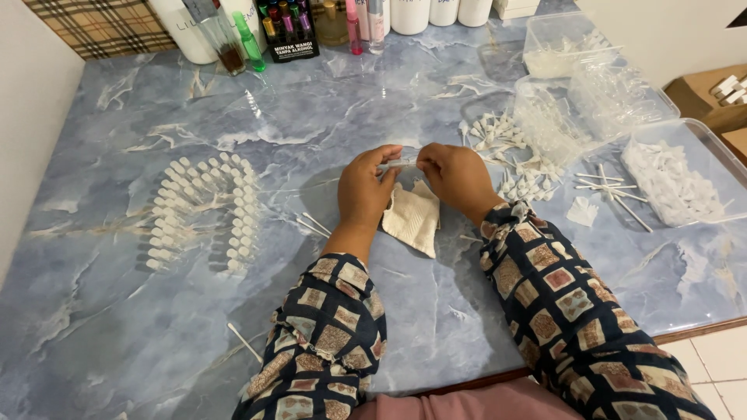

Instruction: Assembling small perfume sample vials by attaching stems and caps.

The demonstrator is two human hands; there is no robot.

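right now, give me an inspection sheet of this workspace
surface: blue marbled table, glossy.
job's things: left hand and right hand pinch a small clear vial between them, above a folded white cloth.
clutter: rows of white-capped vials lying at left; loose white caps; thin white sticks; clear tubs of parts.
grippers: both hands closed on the vial.
cables: nothing seen.
surroundings: coloured bottles along the back edge, cardboard box at right.

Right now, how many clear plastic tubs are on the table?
3, all at the right: the far tub near the bottles, the middle tub of clear parts, the near tub of white pieces. Others may lie out of frame.
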